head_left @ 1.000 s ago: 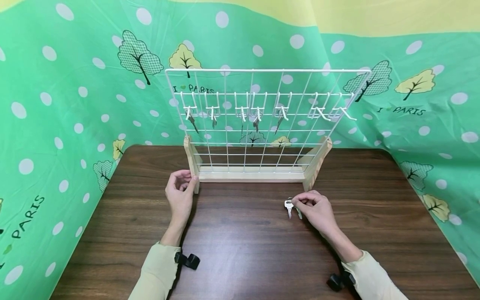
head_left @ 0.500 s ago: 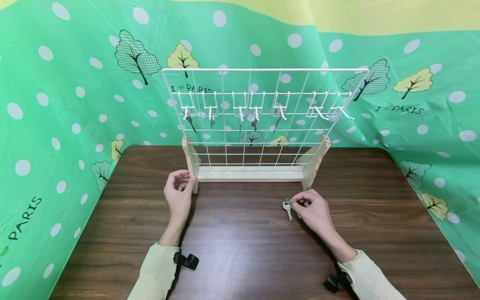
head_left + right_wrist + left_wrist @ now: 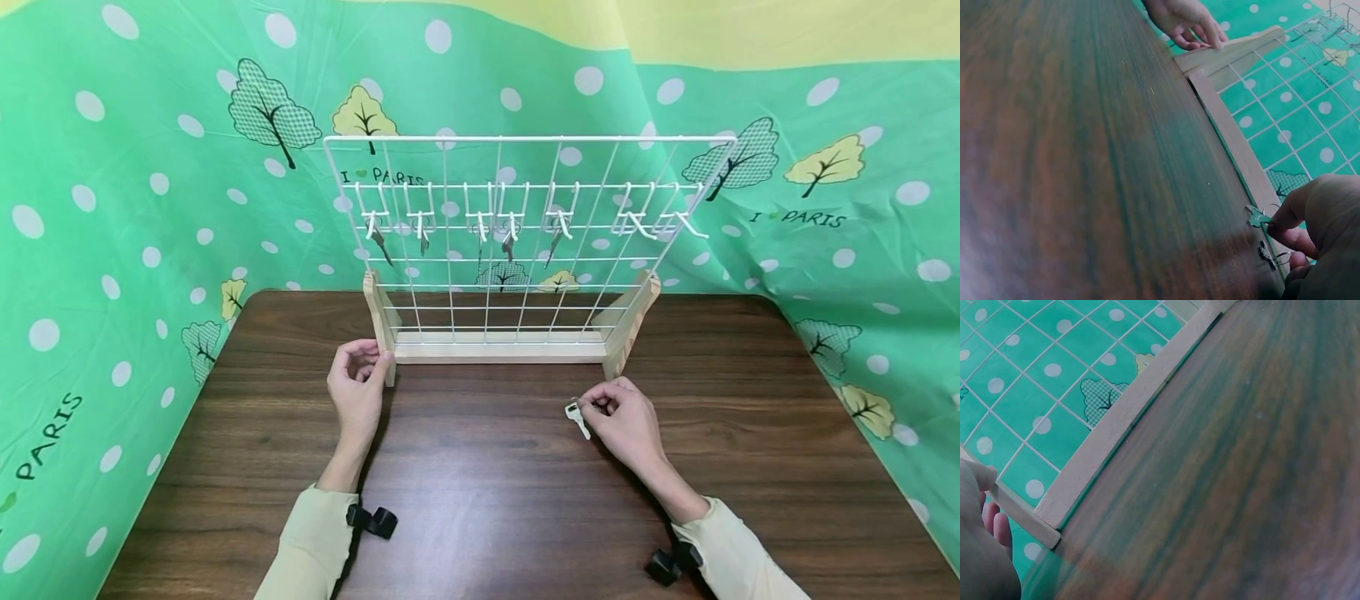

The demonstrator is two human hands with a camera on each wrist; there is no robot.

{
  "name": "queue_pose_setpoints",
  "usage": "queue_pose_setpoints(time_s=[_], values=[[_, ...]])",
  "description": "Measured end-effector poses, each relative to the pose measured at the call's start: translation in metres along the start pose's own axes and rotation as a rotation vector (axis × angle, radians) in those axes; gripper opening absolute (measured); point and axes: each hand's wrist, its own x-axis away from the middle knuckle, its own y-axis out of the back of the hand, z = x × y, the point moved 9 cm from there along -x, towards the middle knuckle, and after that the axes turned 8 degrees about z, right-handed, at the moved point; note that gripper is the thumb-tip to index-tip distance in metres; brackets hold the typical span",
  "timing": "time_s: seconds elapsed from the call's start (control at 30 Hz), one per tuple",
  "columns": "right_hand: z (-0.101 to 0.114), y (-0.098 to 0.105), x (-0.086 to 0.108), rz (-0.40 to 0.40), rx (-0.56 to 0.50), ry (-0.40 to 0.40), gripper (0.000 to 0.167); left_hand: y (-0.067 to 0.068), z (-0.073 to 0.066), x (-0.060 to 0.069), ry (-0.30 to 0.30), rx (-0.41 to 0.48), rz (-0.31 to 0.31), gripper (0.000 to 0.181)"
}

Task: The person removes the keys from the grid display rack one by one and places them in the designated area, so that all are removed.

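Note:
My right hand [image 3: 624, 418] pinches a small ring of keys [image 3: 577, 417] between thumb and forefinger, just in front of the rack's right foot. In the right wrist view a silver key [image 3: 1257, 217] and a darker key [image 3: 1266, 255] hang beside the fingertips. My left hand [image 3: 357, 387] grips the left wooden foot [image 3: 381, 321] of the white wire rack [image 3: 532, 139]; the left wrist view shows curled fingers [image 3: 1001, 530] at that foot [image 3: 1027, 515]. Several white hooks [image 3: 633, 218] hang on the rack, and keys [image 3: 380, 244] dangle from the ones at left and middle.
The rack's wooden base bar [image 3: 498, 350] rests on a dark wooden table [image 3: 465, 483]. Behind and beside the table hangs a green cloth [image 3: 187, 167] with dots and trees. The two rightmost hooks, one of them a white hook [image 3: 684, 221], carry no keys.
My right hand has shifted slightly left and away from me with the keys, which have swung and turned, one passing out of sight in the head view. My left hand keeps its hold on the foot.

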Motion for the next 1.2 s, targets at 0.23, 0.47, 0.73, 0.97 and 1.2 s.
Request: queue_pose_setpoints(time_s=[0.23, 0.47, 0.73, 0.97, 1.2], values=[[0.001, -0.002, 0.0, 0.013, 0.011, 0.029, 0.017, 0.006, 0.019, -0.004, 0.007, -0.01, -0.013, 0.027], [0.001, -0.003, 0.0, 0.015, 0.015, 0.038, 0.018, 0.01, 0.031, -0.006, 0.006, 0.005, -0.003, 0.028], [0.002, -0.001, 0.002, 0.013, -0.019, 0.064, 0.018, 0.01, 0.031, -0.005, -0.002, 0.002, 0.008, 0.028], [0.001, 0.002, 0.004, 0.027, -0.102, 0.094, 0.013, 0.01, 0.031, -0.006, 0.007, 0.007, 0.004, 0.028], [0.002, 0.005, 0.007, 0.039, -0.175, 0.139, 0.022, 0.01, 0.031, -0.006, 0.01, 0.006, 0.006, 0.028]])
